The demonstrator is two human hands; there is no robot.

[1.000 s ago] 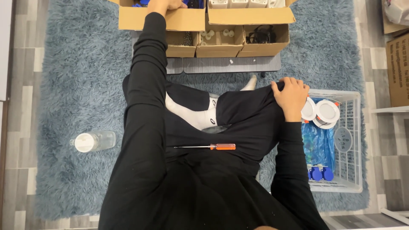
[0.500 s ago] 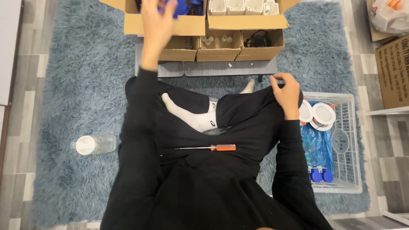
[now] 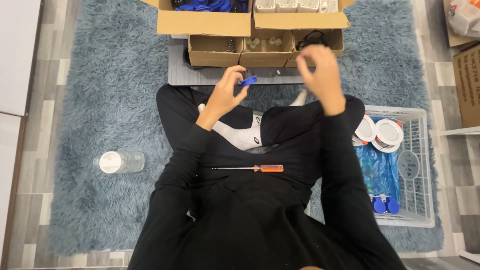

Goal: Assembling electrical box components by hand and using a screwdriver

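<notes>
My left hand [image 3: 227,91] is raised over my crossed legs and grips a small blue plastic part [image 3: 248,79] between thumb and fingers. My right hand [image 3: 321,75] hovers beside it, fingers loosely spread and holding nothing. An orange-handled screwdriver [image 3: 252,168] lies across my lap, below both hands. In front of me stand cardboard boxes [image 3: 202,22]: one with blue parts [image 3: 210,6], one with white parts [image 3: 292,5], and smaller boxes [image 3: 265,47] with small fittings.
A white wire basket [image 3: 417,165] at my right holds round white fixtures [image 3: 380,131], a blue bag and blue caps. A clear plastic bottle [image 3: 120,162] lies on the blue shag rug [image 3: 105,90] at my left. More cardboard boxes [image 3: 467,85] stand at far right.
My left hand came back from the box of blue parts holding a blue part. My right hand lifted off my knee and rose toward the left hand.
</notes>
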